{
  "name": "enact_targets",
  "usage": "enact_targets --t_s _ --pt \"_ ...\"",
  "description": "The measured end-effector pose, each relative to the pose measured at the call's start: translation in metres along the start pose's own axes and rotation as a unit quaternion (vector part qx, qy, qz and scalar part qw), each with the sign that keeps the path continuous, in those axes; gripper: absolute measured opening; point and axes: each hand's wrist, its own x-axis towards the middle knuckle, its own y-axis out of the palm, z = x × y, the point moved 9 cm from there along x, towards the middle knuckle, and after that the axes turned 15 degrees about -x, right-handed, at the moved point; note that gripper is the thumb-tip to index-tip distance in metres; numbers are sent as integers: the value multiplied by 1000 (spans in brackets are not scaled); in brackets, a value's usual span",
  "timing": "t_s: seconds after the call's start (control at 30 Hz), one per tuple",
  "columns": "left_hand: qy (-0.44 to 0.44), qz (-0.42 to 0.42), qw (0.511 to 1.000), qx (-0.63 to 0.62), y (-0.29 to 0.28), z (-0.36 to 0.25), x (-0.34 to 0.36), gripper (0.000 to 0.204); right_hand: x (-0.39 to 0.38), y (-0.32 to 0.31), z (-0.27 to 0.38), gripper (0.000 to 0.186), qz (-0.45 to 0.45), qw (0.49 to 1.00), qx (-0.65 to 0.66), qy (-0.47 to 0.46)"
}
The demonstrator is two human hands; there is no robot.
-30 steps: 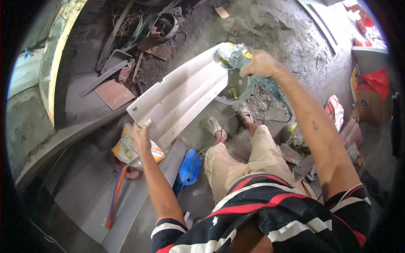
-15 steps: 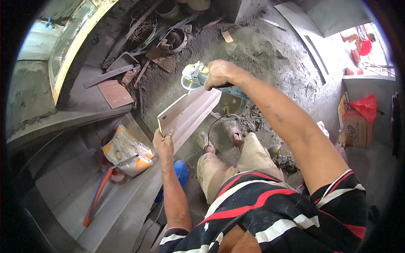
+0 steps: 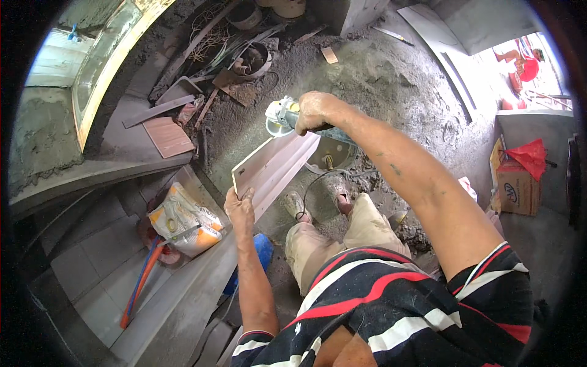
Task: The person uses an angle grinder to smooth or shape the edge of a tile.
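My right hand is wrapped round the body of an angle grinder, whose round disc sits at the far edge of a pale wood-look tile. Whether the disc touches the tile or stands just above it, I cannot tell. The tile is tilted, with long bands of lighter and darker colour along it. My left hand grips its near left corner, thumb on the face and the other fingers mostly hidden behind. A dark cord hangs below, near my feet.
A round bucket or basin stands behind the tile. Left are a ledge, a white-and-orange bag and an orange-and-blue tool handle. Tile offcuts and a debris bucket lie farther off. A cardboard box stands right.
The tile and my left hand have shifted slightly to the right. My right hand and the grinder have dropped a little, and the disc shows more plainly. Both grips are unchanged.
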Motion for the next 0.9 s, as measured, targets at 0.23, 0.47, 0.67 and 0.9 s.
enact_targets --t_s 0.23,0.47,0.67,0.9 --pt "48 -15 999 -3 3 -9 -2 25 -2 -2 2 52 -11 1000 -10 -14" --pt "37 -16 999 -15 0 0 -2 24 -4 -4 4 50 -24 999 -3 -21" --pt "38 -14 999 -10 3 -6 -3 24 5 2 6 50 -5 1000 -22 -17" --pt "12 4 1000 18 5 -10 -5 33 -2 1 5 50 -12 1000 -15 -13"
